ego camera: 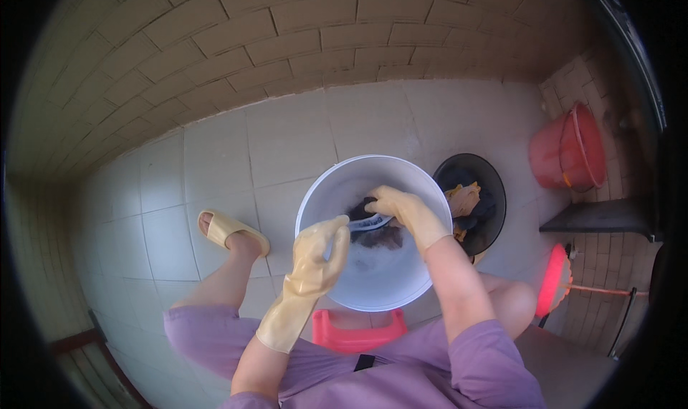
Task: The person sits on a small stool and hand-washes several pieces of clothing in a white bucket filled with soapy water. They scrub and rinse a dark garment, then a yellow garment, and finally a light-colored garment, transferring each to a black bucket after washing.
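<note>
My left hand (320, 256), in a cream rubber glove, has its fingertips closed on one end of a curved white-and-blue plastic handle (371, 223); what the handle belongs to cannot be told. My right hand (403, 207), gloved alike, pinches dark wet cloth (359, 210) at the handle's other end. Both hands are over a large white round tub (379, 299), the left at its near left rim, the right reaching in over its right side. Foamy water and more dark and brownish cloth (384, 238) lie in the tub.
A black basin (497, 229) with dark and yellowish cloths stands right of the tub. A pink plastic stool (360, 338) is before my lap. Farther right are a red bucket (553, 151), a black shelf (596, 217) and a pink round object (551, 282). A tiled wall (344, 38) rises beyond the tub.
</note>
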